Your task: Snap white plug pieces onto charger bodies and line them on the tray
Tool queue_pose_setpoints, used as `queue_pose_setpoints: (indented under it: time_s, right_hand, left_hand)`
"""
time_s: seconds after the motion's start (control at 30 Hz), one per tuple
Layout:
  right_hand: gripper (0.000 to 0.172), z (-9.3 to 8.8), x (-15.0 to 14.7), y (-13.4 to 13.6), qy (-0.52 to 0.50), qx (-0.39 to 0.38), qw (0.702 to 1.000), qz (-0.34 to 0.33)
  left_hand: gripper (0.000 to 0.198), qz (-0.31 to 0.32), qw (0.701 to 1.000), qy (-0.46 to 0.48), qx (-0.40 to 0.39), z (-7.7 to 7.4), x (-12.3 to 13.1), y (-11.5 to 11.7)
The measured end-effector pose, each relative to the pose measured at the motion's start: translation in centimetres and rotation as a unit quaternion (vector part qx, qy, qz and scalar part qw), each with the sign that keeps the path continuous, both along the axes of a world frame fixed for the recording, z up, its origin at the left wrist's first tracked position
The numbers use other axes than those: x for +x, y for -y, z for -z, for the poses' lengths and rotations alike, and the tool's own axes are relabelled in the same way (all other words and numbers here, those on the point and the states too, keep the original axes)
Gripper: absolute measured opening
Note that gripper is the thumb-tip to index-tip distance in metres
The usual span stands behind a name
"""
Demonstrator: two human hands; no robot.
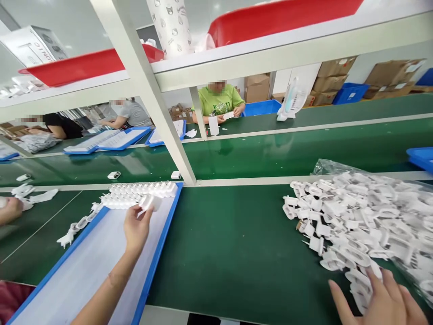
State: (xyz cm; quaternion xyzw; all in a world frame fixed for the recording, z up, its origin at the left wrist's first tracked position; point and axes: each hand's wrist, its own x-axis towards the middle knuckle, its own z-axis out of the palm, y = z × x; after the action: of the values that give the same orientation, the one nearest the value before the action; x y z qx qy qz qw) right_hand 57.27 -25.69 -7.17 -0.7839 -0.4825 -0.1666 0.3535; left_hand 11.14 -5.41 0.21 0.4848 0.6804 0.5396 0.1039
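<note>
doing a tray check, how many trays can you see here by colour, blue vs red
blue trays: 4 (near one under the left hand at, two across the belt, one at right edge)
red trays: 2 (top shelf)
total: 6

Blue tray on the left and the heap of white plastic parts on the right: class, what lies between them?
Only bare green mat separates the blue tray from the heap of white plastic parts, as the head view shows.

A long green worktop [237,253] fills the lower frame; white metal shelving [270,58] crosses above, brown cardboard boxes [389,74] upper right.
</note>
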Motion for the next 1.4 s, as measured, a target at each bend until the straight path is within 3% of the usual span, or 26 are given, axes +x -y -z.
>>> queue_pose_setpoints:
  time_s: [0.13, 0.3, 0.53, 0.73, 0.9, 1.07, 1.17, 1.23, 1.3, 1.33, 1.4]
  right_hand:
    - [0.072, -0.1, -1.8, -0.7, 0.011, -0.051, 0.999, -0.009]
    - [0.066, -0.7, -4.0, -2.7, 0.008, -0.067, 0.997, -0.024]
    - [0.063, -0.9, -3.8, -2.3, 0.017, -0.074, 0.997, -0.03]
    - [0.059, -0.7, -4.1, -2.4, -0.01, -0.059, 0.998, -0.011]
    - [0.058, -1.0, -4.0, -2.4, -0.009, -0.074, 0.997, -0.016]
    - [0.059, -1.4, -4.0, -2.1, 0.004, -0.084, 0.996, -0.015]
    - [0.058, -1.4, -4.1, -2.1, 0.005, -0.087, 0.996, -0.008]
    - [0.057, -1.3, -4.2, -2.2, 0.001, -0.079, 0.997, -0.003]
    - [0.057, -1.3, -4.2, -2.3, -0.003, -0.064, 0.998, -0.001]
    - [0.057, -1.3, -4.1, -2.3, -0.005, -0.055, 0.998, 0.0]
    - [0.057, -1.4, -3.7, -2.0, -0.007, -0.032, 0.999, 0.001]
  left_hand:
    - [0.04, -0.074, 0.991, -0.094, -0.063, 2.9, -5.4, -1.7]
    - [0.036, -0.072, 0.985, -0.157, -0.03, 5.2, -6.3, -4.0]
    - [0.047, -0.126, 0.978, -0.12, -0.117, 5.2, -5.7, -5.8]
    - [0.059, -0.087, 0.983, -0.098, -0.127, 5.0, -5.7, -5.2]
    - [0.057, -0.108, 0.978, -0.111, -0.139, 5.0, -5.6, -5.8]
    - [0.058, -0.078, 0.987, -0.09, -0.111, 5.1, -5.9, -5.5]
    - [0.04, -0.047, 0.979, -0.198, 0.0, 4.1, -3.5, -3.4]
    - [0.029, 0.062, 0.951, -0.297, 0.052, 2.9, 0.3, -1.8]
    - [0.026, 0.23, 0.9, -0.368, 0.04, 1.6, 5.5, -1.3]
    - [0.031, 0.296, 0.869, -0.395, 0.027, 1.0, 8.2, -1.7]
    - [0.046, 0.35, 0.832, -0.429, 0.018, 0.1, 12.8, -4.2]
